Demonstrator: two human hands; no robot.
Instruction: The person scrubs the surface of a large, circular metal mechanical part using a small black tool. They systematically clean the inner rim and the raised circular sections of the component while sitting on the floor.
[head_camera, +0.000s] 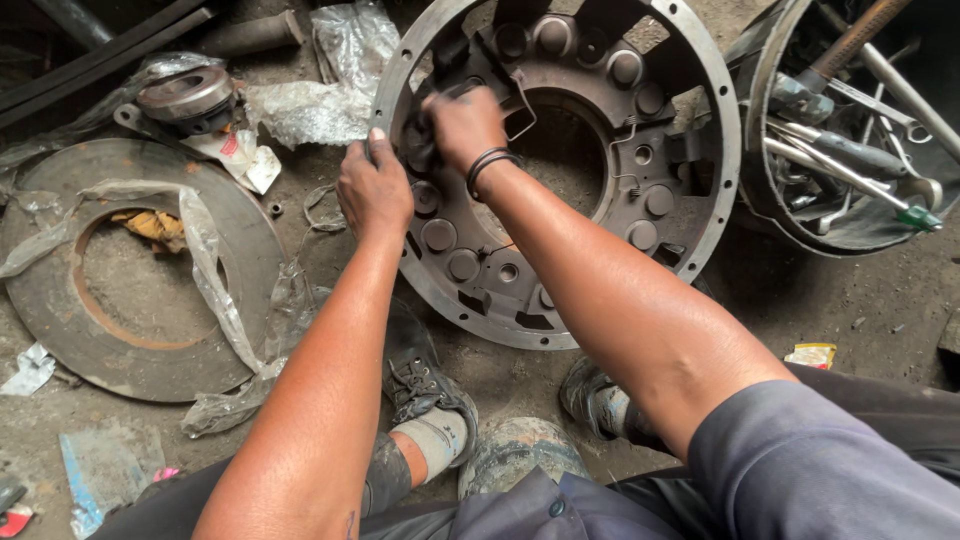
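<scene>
Steel clutch cover: lay tilted under my hands.
Left hand: gripped its rim.
Right hand: closed on its inner part.

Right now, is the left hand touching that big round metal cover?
Touching. The head view shows the left hand gripping the round metal cover's rim, fingers curled over its edge.

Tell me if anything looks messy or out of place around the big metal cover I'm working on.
Yes. Crumpled clear plastic wrap lies draped across the flat metal ring on the dirt floor, and more scraps and torn packets are scattered about. Both hands, left hand and right hand, rest on the round metal cover, which looks intact.
</scene>
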